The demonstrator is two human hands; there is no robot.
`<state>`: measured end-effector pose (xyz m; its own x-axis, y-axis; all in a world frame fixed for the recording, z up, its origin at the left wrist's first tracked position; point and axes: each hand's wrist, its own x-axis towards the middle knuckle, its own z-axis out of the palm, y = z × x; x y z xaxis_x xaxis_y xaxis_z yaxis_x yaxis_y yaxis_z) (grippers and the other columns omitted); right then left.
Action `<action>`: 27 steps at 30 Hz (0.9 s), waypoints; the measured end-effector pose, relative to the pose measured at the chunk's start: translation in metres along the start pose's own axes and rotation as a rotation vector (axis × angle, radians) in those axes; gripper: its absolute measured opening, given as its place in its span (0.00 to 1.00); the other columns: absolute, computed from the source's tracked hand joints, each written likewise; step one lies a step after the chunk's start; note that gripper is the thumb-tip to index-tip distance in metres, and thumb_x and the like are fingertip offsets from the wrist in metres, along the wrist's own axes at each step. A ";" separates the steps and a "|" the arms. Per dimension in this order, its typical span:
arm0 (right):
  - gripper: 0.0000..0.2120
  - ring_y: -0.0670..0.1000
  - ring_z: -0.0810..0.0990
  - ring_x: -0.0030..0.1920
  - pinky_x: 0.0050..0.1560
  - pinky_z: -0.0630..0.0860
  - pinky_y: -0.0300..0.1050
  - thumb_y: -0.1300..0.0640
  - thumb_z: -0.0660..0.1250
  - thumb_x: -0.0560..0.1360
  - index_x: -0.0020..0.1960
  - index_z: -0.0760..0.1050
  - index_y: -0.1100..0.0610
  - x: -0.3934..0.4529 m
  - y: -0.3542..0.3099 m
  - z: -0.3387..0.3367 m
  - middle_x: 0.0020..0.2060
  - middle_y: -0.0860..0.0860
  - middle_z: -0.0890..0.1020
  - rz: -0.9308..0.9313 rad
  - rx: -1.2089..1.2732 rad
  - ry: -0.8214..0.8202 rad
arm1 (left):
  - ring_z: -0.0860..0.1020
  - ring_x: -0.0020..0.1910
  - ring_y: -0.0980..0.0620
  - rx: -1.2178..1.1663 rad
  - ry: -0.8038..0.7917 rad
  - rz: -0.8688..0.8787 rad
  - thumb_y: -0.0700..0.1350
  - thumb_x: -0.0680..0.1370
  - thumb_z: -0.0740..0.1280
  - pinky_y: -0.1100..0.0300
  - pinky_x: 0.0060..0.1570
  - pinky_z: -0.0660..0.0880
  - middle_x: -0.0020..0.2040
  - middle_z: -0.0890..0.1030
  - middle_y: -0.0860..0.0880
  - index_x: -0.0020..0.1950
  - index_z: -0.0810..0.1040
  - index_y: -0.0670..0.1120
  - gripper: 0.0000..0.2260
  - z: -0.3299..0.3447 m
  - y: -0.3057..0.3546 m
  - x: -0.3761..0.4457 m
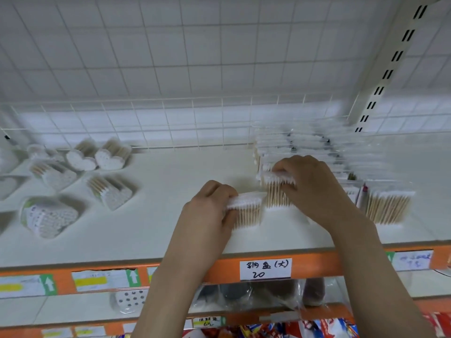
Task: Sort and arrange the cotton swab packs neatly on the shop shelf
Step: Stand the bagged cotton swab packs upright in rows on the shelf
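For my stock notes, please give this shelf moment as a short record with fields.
left hand: left hand grips a flat clear pack of wooden cotton swabs
right hand: right hand grips a second flat swab pack
right side: row of stacked flat packs
left side: scattered heart-shaped swab packs
surface: white shop shelf with orange front edge

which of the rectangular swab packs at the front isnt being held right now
The rectangular pack at far right. It stands alone on the shelf, while the left hand grips one pack and the right hand grips another.
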<state>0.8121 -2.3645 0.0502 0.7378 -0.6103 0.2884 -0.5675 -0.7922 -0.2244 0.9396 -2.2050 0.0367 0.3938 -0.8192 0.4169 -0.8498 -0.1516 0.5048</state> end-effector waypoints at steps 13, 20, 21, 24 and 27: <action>0.15 0.51 0.69 0.62 0.61 0.62 0.41 0.58 0.59 0.78 0.65 0.72 0.55 -0.027 0.021 -0.032 0.59 0.50 0.76 0.070 0.025 0.070 | 0.74 0.53 0.45 0.126 -0.033 0.126 0.41 0.72 0.70 0.55 0.51 0.68 0.52 0.80 0.48 0.57 0.80 0.48 0.14 0.045 0.036 0.026; 0.13 0.52 0.72 0.59 0.59 0.65 0.43 0.59 0.60 0.78 0.60 0.75 0.57 -0.041 0.021 -0.030 0.56 0.51 0.78 0.105 0.069 0.102 | 0.74 0.48 0.43 0.096 -0.025 0.126 0.39 0.71 0.71 0.52 0.48 0.71 0.49 0.77 0.45 0.55 0.80 0.45 0.14 0.060 0.041 0.036; 0.12 0.52 0.73 0.59 0.59 0.66 0.43 0.60 0.60 0.77 0.60 0.75 0.58 -0.042 0.020 -0.029 0.55 0.51 0.79 0.111 0.076 0.108 | 0.74 0.47 0.43 0.087 -0.025 0.128 0.38 0.70 0.72 0.52 0.48 0.71 0.48 0.77 0.45 0.55 0.80 0.45 0.14 0.061 0.041 0.037; 0.12 0.51 0.74 0.55 0.54 0.65 0.39 0.60 0.61 0.77 0.59 0.76 0.58 -0.041 0.014 -0.028 0.54 0.51 0.79 0.109 0.074 0.119 | 0.75 0.49 0.43 0.072 -0.024 0.133 0.39 0.70 0.72 0.50 0.49 0.72 0.51 0.77 0.44 0.59 0.78 0.43 0.17 0.060 0.039 0.037; 0.12 0.51 0.73 0.57 0.53 0.63 0.37 0.59 0.62 0.77 0.60 0.76 0.58 -0.037 0.005 -0.026 0.55 0.51 0.79 0.100 0.079 0.122 | 0.75 0.54 0.44 0.074 -0.012 0.121 0.44 0.71 0.72 0.51 0.52 0.71 0.57 0.75 0.44 0.64 0.74 0.44 0.22 0.053 0.033 0.036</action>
<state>0.7726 -2.3459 0.0624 0.6265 -0.6856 0.3708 -0.6019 -0.7278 -0.3287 0.9074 -2.2683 0.0281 0.2828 -0.8407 0.4618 -0.9145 -0.0910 0.3943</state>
